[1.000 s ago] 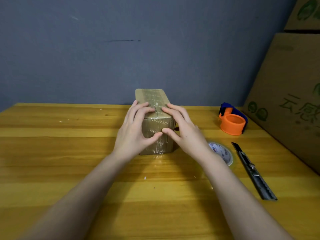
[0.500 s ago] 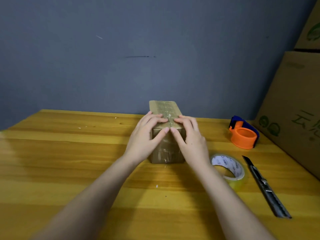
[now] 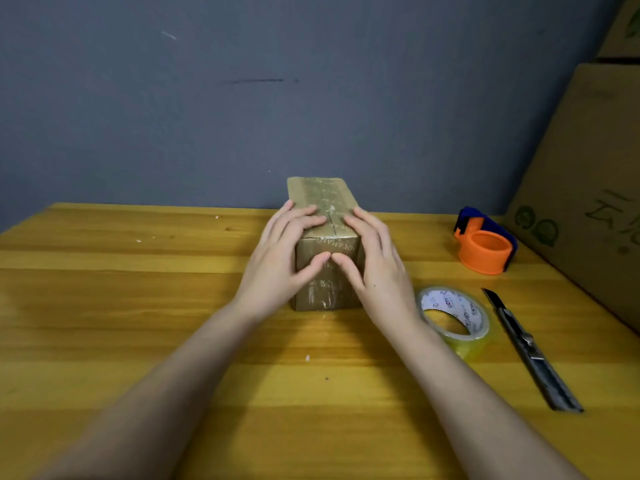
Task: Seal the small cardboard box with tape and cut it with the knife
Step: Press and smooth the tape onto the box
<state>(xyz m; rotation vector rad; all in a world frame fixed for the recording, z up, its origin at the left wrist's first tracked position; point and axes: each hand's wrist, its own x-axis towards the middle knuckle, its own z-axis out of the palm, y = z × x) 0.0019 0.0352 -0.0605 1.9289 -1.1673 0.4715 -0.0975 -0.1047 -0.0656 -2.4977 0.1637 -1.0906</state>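
- Two hands on the small cardboard box (image 3: 323, 199), which stands toward the far edge of the surface (image 3: 138, 306), about midway between its left and right edges, long axis running away from the person.
- Left hand (image 3: 277, 263) is spread flat over the box's near left top corner, fingers on top, thumb down on the near end face; nothing is clasped, just pressing.
- Right hand (image 3: 375, 268) mirrors it on the right side, also splayed and pressing; the two thumb tips nearly meet on the near end face.
- Top seam runs between the two sets of fingertips; the box looks glossy, so likely old tape is on it already. Can't tell if a fresh strip is down.
- Step, as I judge it: holding the flaps closed and level before taping.
- To do it well: keep the flap edges butted with no gap or overlap, and press evenly so the box doesn't skid toward the far edge.
- Tape roll (image 3: 453, 317) lies just beside the right wrist, knife (image 3: 530, 348) right of the roll, blade end pointing to the far edge; neither is touched.
- Probably best to let the left hand stay as the clamp and the right fetch the roll.
- Orange dispenser (image 3: 485, 245) sits near the far right corner, large carton (image 3: 588, 188) beyond it; both out of play.
- Risk: flaps may spring open once one hand lifts.
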